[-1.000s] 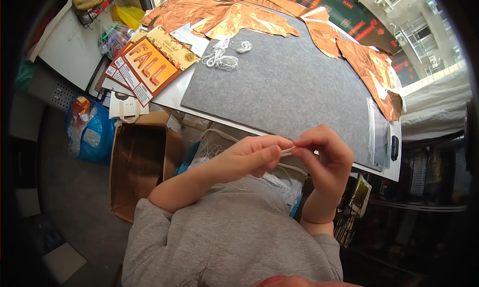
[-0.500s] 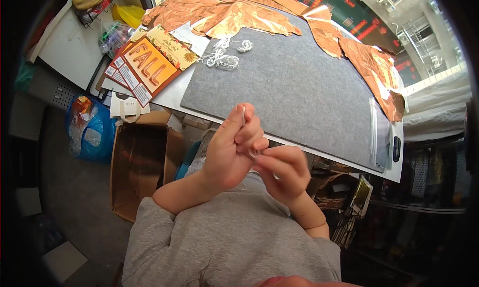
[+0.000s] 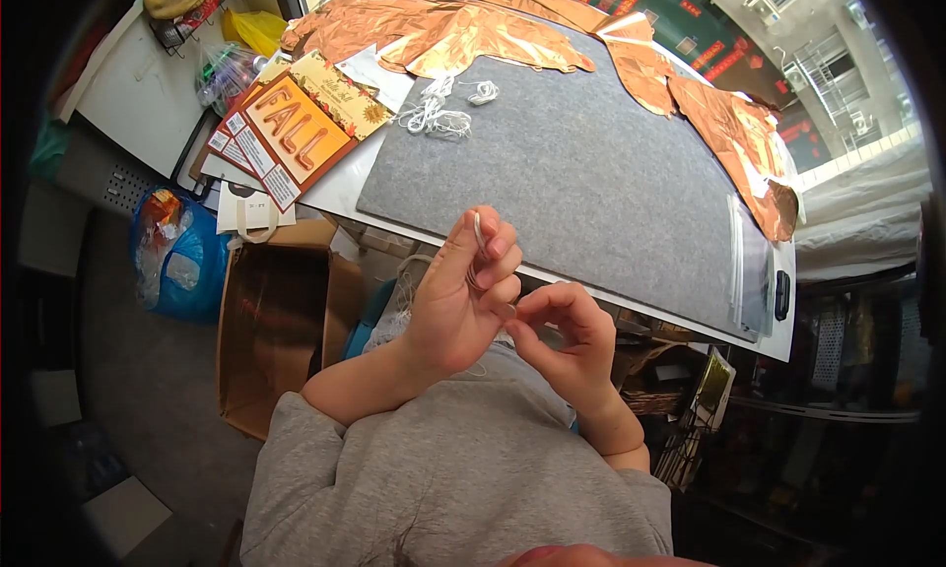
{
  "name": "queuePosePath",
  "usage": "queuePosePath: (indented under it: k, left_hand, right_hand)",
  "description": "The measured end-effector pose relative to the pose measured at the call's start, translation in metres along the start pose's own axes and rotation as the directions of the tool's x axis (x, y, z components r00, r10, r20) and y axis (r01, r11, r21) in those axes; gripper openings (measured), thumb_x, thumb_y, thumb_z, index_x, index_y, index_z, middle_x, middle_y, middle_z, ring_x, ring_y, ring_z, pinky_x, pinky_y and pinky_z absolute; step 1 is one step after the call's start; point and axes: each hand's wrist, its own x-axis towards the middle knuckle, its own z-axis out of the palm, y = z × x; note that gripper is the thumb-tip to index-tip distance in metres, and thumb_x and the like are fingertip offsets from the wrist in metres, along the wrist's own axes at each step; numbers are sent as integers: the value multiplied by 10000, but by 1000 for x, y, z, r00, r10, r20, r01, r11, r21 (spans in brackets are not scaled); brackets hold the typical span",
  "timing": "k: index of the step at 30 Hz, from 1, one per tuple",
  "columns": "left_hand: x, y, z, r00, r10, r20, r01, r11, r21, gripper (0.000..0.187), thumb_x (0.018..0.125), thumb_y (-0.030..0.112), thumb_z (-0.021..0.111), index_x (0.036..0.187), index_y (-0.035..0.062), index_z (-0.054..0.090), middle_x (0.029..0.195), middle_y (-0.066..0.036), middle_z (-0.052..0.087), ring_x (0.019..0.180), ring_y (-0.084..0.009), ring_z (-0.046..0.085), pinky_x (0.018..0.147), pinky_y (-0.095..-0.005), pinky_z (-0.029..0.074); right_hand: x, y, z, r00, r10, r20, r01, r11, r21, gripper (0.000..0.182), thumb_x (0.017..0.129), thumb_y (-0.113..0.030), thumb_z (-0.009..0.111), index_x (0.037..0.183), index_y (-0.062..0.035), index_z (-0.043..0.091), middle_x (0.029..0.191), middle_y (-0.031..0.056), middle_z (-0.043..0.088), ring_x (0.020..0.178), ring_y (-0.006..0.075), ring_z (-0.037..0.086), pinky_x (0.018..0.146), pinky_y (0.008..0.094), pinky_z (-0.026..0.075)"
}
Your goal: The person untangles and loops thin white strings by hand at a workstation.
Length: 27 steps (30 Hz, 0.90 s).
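Head view: white string being wound around raised left fingers

Head view looks down on a white work surface (image 3: pixel 340 178) covered by a large grey felt mat (image 3: pixel 581 173), with crinkled copper foil balloon sheets (image 3: pixel 463 30) along its far edge. An orange "FALL" card pack (image 3: pixel 296 124) lies at the mat's left, and an open brown cardboard box (image 3: pixel 271 321) stands on the floor below it. Small loose bundles of white cord (image 3: pixel 439 114) rest near the mat's far left corner.

Closer in, both hands work above the lap, in front of the surface edge. The left hand (image 3: pixel 458 301) is raised with fingers extended and close together; a thin white string (image 3: pixel 480 240) runs up along them, apparently looped round the fingertips. The right hand (image 3: pixel 562 335) sits just beside it, thumb and forefinger pinched shut on the string's lower part.

A second ago the hands faced each other, stretching the string level between pinched fingertips. Since then the left hand has turned upright and the right has dropped beneath it, which suggests the string is now being wrapped into a coil rather than pulled straight.
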Motion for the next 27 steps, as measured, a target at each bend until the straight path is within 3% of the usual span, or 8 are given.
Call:
queuePosePath:
  k: [2,3,5,8,14,16,23,27]
  left_hand:
    - [-1,-4,1,1000,-1,17,1,1000,-5,230,1082,297,413,998,111,519,902,8,471,706,-67,373,556,-205,343]
    - [-2,-9,5,997,1,-71,9,991,133,236,1076,299,430,1010,102,541,990,-6,520,780,-70,446,618,-215,407]
    - [-6,-14,7,988,15,-157,27,963,267,243,1070,301,447,1021,92,563,1078,-20,570,853,-72,519,679,-225,470]
    - [-10,-15,5,979,-145,-145,184,931,315,277,1061,286,467,1119,52,604,1276,-88,579,1069,-130,586,849,-302,540]
    - [-18,-3,-1,929,-331,-164,369,861,351,336,1057,234,454,1265,4,585,1246,-138,618,1103,-180,613,960,-375,536]
    - [-21,3,3,925,-367,-96,375,848,375,335,1052,208,451,1275,-9,576,1178,-127,645,1034,-188,644,900,-346,545]
    - [-22,19,-8,855,-518,-4,406,665,627,306,1023,127,499,1264,-25,608,1081,-94,672,972,-163,652,795,-289,517]
    - [-25,13,-2,931,-360,-63,331,757,563,290,1007,85,503,1241,-28,632,1091,-101,688,1001,-155,654,857,-294,529]
  right_hand:
    - [-1,4,-2,985,-171,-31,167,981,-94,255,812,98,726,1014,10,598,983,83,667,926,140,644,807,270,548]
    - [1,2,-1,985,-170,-31,167,981,-95,255,812,98,726,1014,10,598,983,83,667,926,140,644,807,270,548]
    - [9,-4,0,882,-466,-71,404,825,-395,295,768,97,751,1006,-20,619,948,79,678,858,165,635,750,272,532]
    - [22,-6,-5,802,-597,-8,456,621,-637,319,731,83,771,989,-51,641,902,59,684,806,191,625,706,285,504]
    - [20,-12,-12,885,-459,-72,316,709,-630,353,703,42,796,1027,-61,700,836,32,637,751,161,579,682,280,456]
    - [17,-20,-10,949,-254,-189,144,879,-455,352,699,47,795,1029,-62,736,827,19,555,741,128,542,668,255,429]
    - [2,-23,-12,976,-194,-99,151,929,-338,288,681,29,803,945,-82,771,826,6,513,804,131,496,679,254,399]
    - [8,-27,-6,886,-461,46,386,679,-624,328,680,29,782,981,-96,753,887,19,619,832,222,540,718,332,457]
